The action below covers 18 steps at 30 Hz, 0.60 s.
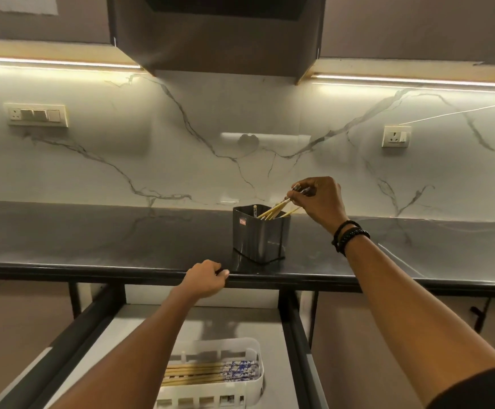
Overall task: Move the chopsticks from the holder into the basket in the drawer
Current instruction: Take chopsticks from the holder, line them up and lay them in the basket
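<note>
- Countertop: dark, glossy stone, running left to right.
- Drawer: standing open beneath it.
- Basket: white slotted plastic, lying in the drawer and holding stored chopsticks with blue-patterned ends.
- Holder: dark rounded box, standing near the countertop's near edge.
- Right hand: reaching over the holder, fingertips pinching pale chopsticks that are leaning inside it.
- Left hand: fingers curling over the countertop's near edge.

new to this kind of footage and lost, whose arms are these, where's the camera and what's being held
There is no machine: one camera worn on a person's head looks down at their two bare hands. The right hand pinches the chopsticks standing in a dark holder on the counter. The left hand grips the counter's front edge. Below, an open drawer has a white basket holding other chopsticks.
</note>
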{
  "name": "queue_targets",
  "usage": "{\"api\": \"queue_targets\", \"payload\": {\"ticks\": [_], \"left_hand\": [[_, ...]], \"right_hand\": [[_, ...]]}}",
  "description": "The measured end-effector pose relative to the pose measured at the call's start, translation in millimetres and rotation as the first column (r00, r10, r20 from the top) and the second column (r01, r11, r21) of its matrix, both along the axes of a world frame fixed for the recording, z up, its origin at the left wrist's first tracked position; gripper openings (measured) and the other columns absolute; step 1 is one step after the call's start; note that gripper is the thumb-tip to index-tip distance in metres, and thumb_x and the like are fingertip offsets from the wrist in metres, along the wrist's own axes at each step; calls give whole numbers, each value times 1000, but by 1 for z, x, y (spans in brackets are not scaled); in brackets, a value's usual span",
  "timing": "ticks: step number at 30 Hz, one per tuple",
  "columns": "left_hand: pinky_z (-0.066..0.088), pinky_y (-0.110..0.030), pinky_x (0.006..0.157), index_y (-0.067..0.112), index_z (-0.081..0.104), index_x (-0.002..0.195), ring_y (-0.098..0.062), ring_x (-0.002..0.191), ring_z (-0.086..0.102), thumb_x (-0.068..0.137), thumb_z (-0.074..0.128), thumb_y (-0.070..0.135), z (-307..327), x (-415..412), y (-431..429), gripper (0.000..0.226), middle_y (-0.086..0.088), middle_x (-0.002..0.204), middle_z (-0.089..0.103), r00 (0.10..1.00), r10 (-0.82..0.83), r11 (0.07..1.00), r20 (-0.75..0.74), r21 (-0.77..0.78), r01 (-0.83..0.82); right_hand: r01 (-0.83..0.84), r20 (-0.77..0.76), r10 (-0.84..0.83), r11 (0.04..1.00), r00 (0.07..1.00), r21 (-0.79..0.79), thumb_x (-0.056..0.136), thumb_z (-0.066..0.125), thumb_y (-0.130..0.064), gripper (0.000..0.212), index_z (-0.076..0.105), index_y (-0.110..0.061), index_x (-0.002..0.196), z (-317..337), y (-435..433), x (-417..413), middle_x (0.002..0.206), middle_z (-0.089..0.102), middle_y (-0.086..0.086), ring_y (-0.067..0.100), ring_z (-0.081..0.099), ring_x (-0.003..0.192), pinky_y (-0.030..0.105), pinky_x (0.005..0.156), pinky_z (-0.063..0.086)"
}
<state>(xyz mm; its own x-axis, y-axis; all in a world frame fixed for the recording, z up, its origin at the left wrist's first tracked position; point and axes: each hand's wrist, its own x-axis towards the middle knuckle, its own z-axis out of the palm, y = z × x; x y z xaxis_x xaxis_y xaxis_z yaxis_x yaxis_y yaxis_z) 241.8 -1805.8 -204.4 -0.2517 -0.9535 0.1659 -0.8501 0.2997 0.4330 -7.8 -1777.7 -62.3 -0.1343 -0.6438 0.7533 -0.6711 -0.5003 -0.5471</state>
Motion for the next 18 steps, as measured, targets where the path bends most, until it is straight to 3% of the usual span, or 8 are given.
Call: {"api": "queue_targets", "payload": {"ticks": [2,6,10,13,15,18], "left_hand": [[43,-28,72,21,55,78,-10,69,53,100,44,38,5,-4,7,30,1,73,56,992,11,1000,-126,3,-11],[43,-33,76,14,54,72,-17,73,55,100,43,40,20,-16,24,39,-3,72,57,944,16,1000,-329,-13,-22],[45,-32,74,16,41,58,-16,63,47,99,44,41,38,-30,36,48,-3,61,48,848,6,1000,-530,7,-3],[41,-21,65,14,49,65,-19,70,50,99,45,43,49,-38,41,44,-7,72,52,779,-18,998,-626,29,47],[39,-19,62,18,52,75,-11,70,47,98,44,44,55,-43,43,36,-5,83,52,758,-33,997,-651,36,74],[41,-22,70,22,48,76,-8,70,44,98,43,46,61,-50,47,33,-5,89,50,729,-48,995,-683,35,98]], "right_hand": [[2,36,-1,1000,999,-20,79,79,-15,16,77,-4,90,2,9,-4,80,74,11,22,72,70,39,74,62],[8,111,-2,999,994,-54,79,78,-14,14,77,-6,90,5,26,-9,80,75,11,24,73,73,42,76,61],[28,211,-6,994,978,-105,80,78,-16,18,76,-5,95,9,44,-16,84,76,11,23,74,76,44,80,60],[28,295,16,989,955,-144,80,78,-15,18,76,-6,95,8,56,-18,85,76,11,21,74,76,43,80,61],[32,336,27,985,941,-169,81,77,-16,17,75,-7,95,6,62,-19,86,75,10,21,74,77,43,80,61],[29,398,44,984,916,-176,81,77,-16,19,76,-7,97,1,68,-19,88,76,10,22,73,79,43,81,60]]}}
